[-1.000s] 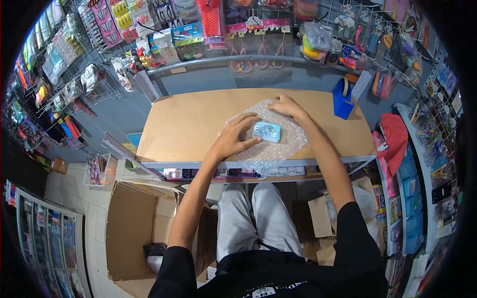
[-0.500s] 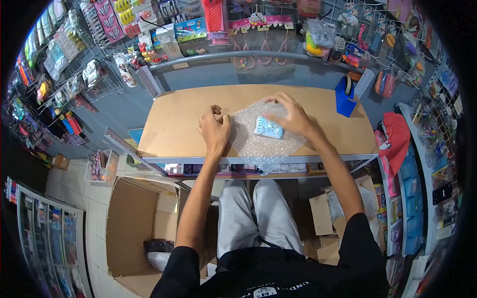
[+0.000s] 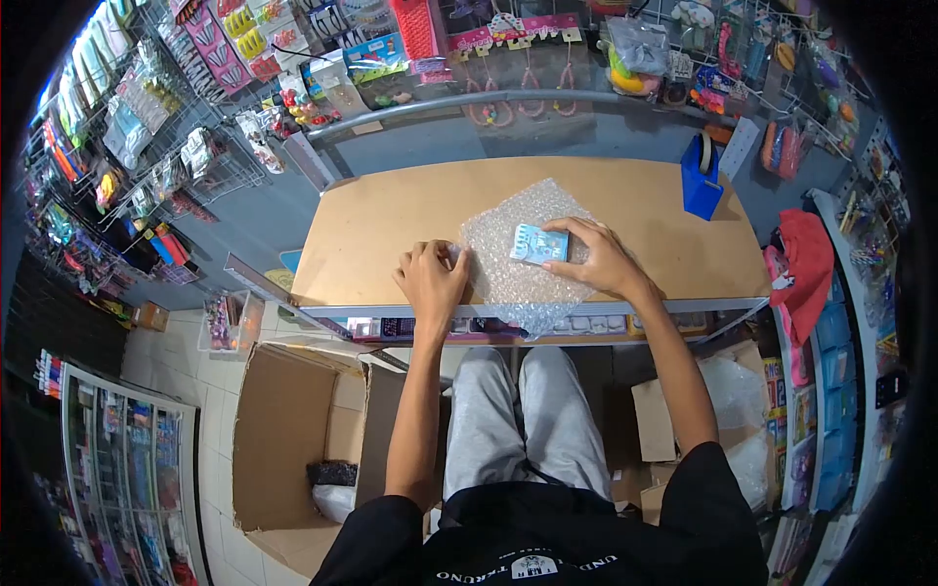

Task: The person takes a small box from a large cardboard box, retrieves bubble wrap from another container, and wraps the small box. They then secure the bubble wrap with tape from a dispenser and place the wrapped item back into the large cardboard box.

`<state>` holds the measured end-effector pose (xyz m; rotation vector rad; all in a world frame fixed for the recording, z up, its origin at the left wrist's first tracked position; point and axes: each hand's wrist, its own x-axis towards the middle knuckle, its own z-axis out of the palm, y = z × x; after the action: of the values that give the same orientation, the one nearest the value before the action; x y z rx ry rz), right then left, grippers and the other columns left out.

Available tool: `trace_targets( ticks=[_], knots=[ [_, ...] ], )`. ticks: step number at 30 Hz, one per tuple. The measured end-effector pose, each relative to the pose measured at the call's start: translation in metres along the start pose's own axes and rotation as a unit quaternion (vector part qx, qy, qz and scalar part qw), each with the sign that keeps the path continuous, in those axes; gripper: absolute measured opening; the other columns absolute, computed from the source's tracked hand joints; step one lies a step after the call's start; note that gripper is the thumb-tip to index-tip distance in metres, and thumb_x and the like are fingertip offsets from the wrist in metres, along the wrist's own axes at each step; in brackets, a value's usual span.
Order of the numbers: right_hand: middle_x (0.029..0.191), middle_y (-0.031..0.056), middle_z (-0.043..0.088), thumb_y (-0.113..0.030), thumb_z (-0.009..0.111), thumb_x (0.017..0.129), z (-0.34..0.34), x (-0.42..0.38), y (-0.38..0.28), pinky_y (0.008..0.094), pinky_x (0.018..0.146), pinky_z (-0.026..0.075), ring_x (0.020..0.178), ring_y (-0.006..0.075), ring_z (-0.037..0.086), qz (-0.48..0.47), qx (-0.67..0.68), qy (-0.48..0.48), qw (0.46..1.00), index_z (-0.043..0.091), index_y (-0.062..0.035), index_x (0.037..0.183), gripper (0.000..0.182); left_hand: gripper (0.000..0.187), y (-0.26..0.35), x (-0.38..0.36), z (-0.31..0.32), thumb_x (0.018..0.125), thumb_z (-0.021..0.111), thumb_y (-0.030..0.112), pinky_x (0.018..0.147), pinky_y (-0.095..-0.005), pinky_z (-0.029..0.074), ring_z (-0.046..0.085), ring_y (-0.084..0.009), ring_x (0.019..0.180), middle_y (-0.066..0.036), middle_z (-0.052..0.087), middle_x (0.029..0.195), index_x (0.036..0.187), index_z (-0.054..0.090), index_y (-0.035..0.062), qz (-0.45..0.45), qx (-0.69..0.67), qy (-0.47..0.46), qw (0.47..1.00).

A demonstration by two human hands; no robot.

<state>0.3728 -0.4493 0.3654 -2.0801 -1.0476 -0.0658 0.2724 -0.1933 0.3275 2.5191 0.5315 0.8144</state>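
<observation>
A sheet of bubble wrap (image 3: 508,283) lies spread on the wooden tabletop, its near corner hanging over the front edge. On it rests a small light-blue box (image 3: 532,244) with white markings. My right hand (image 3: 608,262) grips the box's right end between thumb and fingers. At the wrap's left edge, my left hand (image 3: 430,278) is closed with curled fingers, thumb and forefinger pinching that edge. The exact contact is partly hidden by the fingers.
A blue tape dispenser (image 3: 702,181) stands at the table's right back. Open cardboard boxes sit on the floor, one large box (image 3: 293,430) at left and another (image 3: 657,420) at right. Small packaged goods hang on wire racks behind; a red cloth (image 3: 806,269) hangs at right.
My right hand has come down from above the box and closed on its right end. My left hand stays by the wrap's left edge. The camera view has shifted slightly.
</observation>
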Motion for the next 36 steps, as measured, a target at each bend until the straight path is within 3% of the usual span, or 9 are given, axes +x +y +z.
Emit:
trace_targets(
  ticks=[6,9,12,15,18,22,26,32,36],
  knots=[
    [0.119,0.0171,0.068,-0.026,0.082,0.077,0.001,-0.003,0.01,0.0398,0.1,0.046,0.115,0.0295,0.063,0.031,0.061,-0.005,0.998,0.061,-0.0038,0.124,0.056,0.03,0.004,0.009,0.004,0.086,0.074,0.03,0.086,-0.0433,0.043,0.067,-0.0271,0.085,-0.013,0.073,0.084,0.093,0.072,0.0007,-0.063,-0.154,-0.015,0.986],
    [0.119,0.0167,0.067,-0.024,0.082,0.077,0.0,-0.003,0.008,0.0387,0.102,0.045,0.116,0.028,0.062,0.045,0.062,-0.016,0.997,0.061,-0.0023,0.124,0.055,0.026,0.012,0.009,0.003,0.087,0.075,0.021,0.074,-0.0328,0.053,0.069,-0.0204,0.076,-0.014,0.073,0.084,0.097,0.072,-0.0031,-0.066,-0.248,-0.015,0.966],
    [0.119,0.0167,0.067,-0.023,0.082,0.077,0.0,-0.004,0.008,0.0387,0.101,0.045,0.114,0.0286,0.063,0.043,0.054,-0.015,0.998,0.061,-0.0024,0.123,0.055,0.022,0.028,0.009,0.004,0.088,0.074,0.015,0.076,-0.0312,0.052,0.068,-0.0169,0.078,-0.013,0.073,0.084,0.095,0.071,-0.0058,-0.055,-0.315,-0.011,0.948],
    [0.118,0.0163,0.068,-0.023,0.082,0.077,-0.001,-0.005,0.006,0.0387,0.099,0.046,0.112,0.0294,0.063,0.037,0.047,-0.009,0.998,0.061,-0.0027,0.123,0.054,0.02,0.05,0.008,0.005,0.088,0.073,0.015,0.072,-0.0364,0.054,0.071,-0.0253,0.076,-0.019,0.073,0.085,0.092,0.071,-0.0041,0.019,-0.315,0.02,0.949],
    [0.118,0.0152,0.067,-0.023,0.082,0.077,-0.001,-0.005,0.005,0.0389,0.098,0.047,0.112,0.0302,0.063,0.032,0.051,-0.007,0.998,0.062,-0.0035,0.122,0.053,0.018,0.071,0.004,0.01,0.088,0.073,0.012,0.077,-0.0335,0.052,0.07,-0.0212,0.081,-0.016,0.074,0.087,0.094,0.072,-0.0044,0.097,-0.286,0.012,0.953],
    [0.119,0.0129,0.064,-0.023,0.083,0.075,0.004,-0.004,0.015,0.039,0.098,0.047,0.113,0.0298,0.061,-0.026,0.007,0.032,0.999,0.064,-0.0047,0.119,0.051,0.013,0.089,-0.006,0.026,0.085,0.074,0.012,0.077,-0.0416,0.053,0.069,-0.0354,0.086,-0.019,0.072,0.089,0.091,0.072,-0.0001,0.196,-0.205,0.007,0.959],
    [0.119,0.0111,0.061,-0.024,0.084,0.073,0.003,-0.006,0.017,0.0387,0.099,0.046,0.114,0.0292,0.059,-0.005,0.0,0.03,1.0,0.065,-0.0054,0.118,0.052,0.015,0.087,-0.01,0.036,0.085,0.074,0.014,0.078,-0.0429,0.052,0.068,-0.0369,0.087,-0.018,0.072,0.092,0.091,0.072,0.0003,0.198,-0.168,-0.023,0.966],
    [0.12,0.011,0.061,-0.027,0.086,0.072,0.003,-0.005,0.017,0.0385,0.101,0.045,0.116,0.0288,0.058,0.011,0.025,0.015,1.0,0.065,-0.0055,0.12,0.056,0.021,0.077,-0.005,0.015,0.093,0.066,0.018,0.108,-0.0495,0.042,0.067,-0.0341,0.109,-0.018,0.073,0.107,0.103,0.074,0.0009,0.307,-0.197,-0.096,0.926],
    [0.126,0.0121,0.061,-0.03,0.084,0.078,0.001,-0.003,0.022,0.0368,0.103,0.045,0.118,0.0261,0.058,-0.01,0.04,0.004,0.999,0.065,-0.0035,0.121,0.054,0.024,0.06,0.003,0.014,0.098,0.056,0.017,0.113,-0.0548,0.035,0.062,-0.0361,0.116,-0.017,0.071,0.115,0.105,0.071,-0.0011,0.313,-0.258,-0.142,0.903]
  ],
)
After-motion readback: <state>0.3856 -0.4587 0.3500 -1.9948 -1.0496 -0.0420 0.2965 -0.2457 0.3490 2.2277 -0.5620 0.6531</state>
